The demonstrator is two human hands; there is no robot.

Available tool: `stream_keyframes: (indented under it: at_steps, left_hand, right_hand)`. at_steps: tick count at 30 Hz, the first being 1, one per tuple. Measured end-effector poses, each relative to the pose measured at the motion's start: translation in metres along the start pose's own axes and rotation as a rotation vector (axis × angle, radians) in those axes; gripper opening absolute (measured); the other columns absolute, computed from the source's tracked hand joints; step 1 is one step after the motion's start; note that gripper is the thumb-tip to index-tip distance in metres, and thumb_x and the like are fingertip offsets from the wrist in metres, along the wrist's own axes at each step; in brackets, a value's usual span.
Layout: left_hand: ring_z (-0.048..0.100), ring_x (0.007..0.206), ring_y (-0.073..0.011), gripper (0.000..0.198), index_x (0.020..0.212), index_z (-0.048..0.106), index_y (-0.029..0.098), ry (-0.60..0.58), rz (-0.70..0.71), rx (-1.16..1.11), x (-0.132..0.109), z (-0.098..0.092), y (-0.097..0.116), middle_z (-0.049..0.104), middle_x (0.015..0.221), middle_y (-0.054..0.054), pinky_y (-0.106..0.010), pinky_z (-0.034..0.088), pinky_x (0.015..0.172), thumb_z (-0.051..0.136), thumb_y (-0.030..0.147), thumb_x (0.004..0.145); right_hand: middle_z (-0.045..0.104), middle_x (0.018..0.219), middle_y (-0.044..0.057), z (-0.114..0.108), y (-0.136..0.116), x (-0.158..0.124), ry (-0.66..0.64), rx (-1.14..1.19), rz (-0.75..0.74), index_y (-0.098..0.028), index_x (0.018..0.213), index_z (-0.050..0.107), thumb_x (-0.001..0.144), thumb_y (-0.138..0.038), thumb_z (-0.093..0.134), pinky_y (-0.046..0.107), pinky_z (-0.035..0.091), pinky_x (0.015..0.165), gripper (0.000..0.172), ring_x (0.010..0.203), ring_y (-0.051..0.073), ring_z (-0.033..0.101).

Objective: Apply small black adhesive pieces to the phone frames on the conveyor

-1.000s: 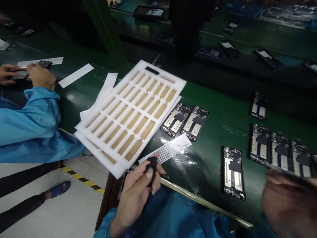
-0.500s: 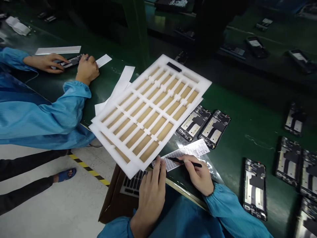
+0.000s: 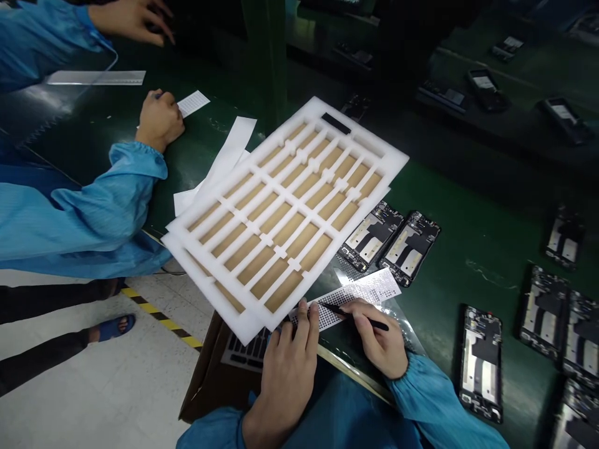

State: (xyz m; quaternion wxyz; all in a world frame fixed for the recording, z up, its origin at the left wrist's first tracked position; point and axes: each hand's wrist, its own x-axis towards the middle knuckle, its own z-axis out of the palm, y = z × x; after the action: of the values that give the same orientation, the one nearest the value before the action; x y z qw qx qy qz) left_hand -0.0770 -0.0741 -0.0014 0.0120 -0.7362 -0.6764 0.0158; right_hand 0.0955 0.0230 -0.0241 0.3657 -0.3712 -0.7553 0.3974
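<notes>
Pinching dark tweezers [image 3: 336, 309], the right hand [image 3: 378, 342] wants a shallow angle while the left hand [image 3: 291, 365], fingers outstretched, steadies the dotted sheet [image 3: 367, 288].

The right hand [image 3: 380, 346] is covering the middle of the black tweezers [image 3: 380, 325], whose tips are appearing too fine to show whether they are gripping a dot. The left hand [image 3: 290, 371] is hiding part of the near end of the white sheet [image 3: 369, 289]. The upper foam tray [image 3: 395, 157] is concealing most of the lower foam tray [image 3: 242, 329]. The frame's edge is cutting off the corner phone [image 3: 571, 427] and the co-worker's sleeves [image 3: 70, 221]. Shadow is obscuring the shelf phones [image 3: 486, 90].
</notes>
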Motion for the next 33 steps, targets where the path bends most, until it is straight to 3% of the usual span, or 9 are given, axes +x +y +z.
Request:
stream_keyframes:
  at_steps: [10, 16, 25, 29, 33]
  left_hand:
    - [0.067, 0.085, -0.0225, 0.064, 0.141, 0.057, 0.008, 0.013, 0.025, -0.030, -0.001, 0.001, 0.000, 0.066, 0.136, -0.017, -0.035, 0.060, 0.069, 0.047, -0.006, 0.080]
    - [0.066, 0.083, -0.0221, 0.071, 0.141, 0.057, 0.009, 0.016, 0.016, -0.037, 0.000, 0.001, 0.000, 0.066, 0.137, -0.015, -0.034, 0.060, 0.069, 0.046, -0.009, 0.074]
    - [0.067, 0.087, -0.0226, 0.073, 0.142, 0.055, 0.008, -0.018, 0.029, -0.034, -0.001, 0.002, -0.002, 0.066, 0.137, -0.015, -0.035, 0.060, 0.071, 0.044, -0.010, 0.073]
    - [0.067, 0.091, -0.0229, 0.073, 0.144, 0.053, 0.008, -0.042, 0.046, -0.029, -0.002, 0.003, -0.001, 0.063, 0.141, -0.017, -0.036, 0.060, 0.075, 0.042, -0.009, 0.074]
    - [0.067, 0.092, -0.0241, 0.076, 0.144, 0.052, 0.007, -0.042, 0.035, -0.069, -0.003, 0.005, -0.001, 0.061, 0.142, -0.018, -0.038, 0.060, 0.078, 0.042, -0.011, 0.071]
  right_hand:
    - [0.072, 0.098, 0.010, -0.004, -0.004, 0.006, -0.178, 0.058, -0.133, -0.017, 0.122, 0.064, 0.093, 0.000, 0.050, 0.035, 0.059, 0.081, 0.036, 0.095, 0.022, 0.069]
    - [0.070, 0.098, 0.011, -0.003, -0.005, 0.003, -0.185, 0.053, -0.164, -0.016, 0.125, 0.060, 0.093, 0.001, 0.048, 0.036, 0.058, 0.081, 0.038, 0.097, 0.023, 0.067]
    - [0.072, 0.098, 0.008, -0.017, -0.025, 0.034, -0.368, -0.009, -0.031, -0.019, 0.117, 0.065, 0.101, -0.009, 0.050, 0.032, 0.057, 0.078, 0.025, 0.089, 0.019, 0.067]
    - [0.074, 0.107, 0.009, -0.020, -0.023, 0.038, -0.379, -0.040, -0.010, -0.019, 0.131, 0.063, 0.103, -0.012, 0.048, 0.032, 0.059, 0.084, 0.032, 0.096, 0.020, 0.069]
    - [0.073, 0.109, 0.010, -0.005, -0.020, 0.025, -0.305, -0.041, -0.081, -0.021, 0.149, 0.050, 0.102, -0.010, 0.047, 0.034, 0.061, 0.077, 0.049, 0.092, 0.020, 0.069]
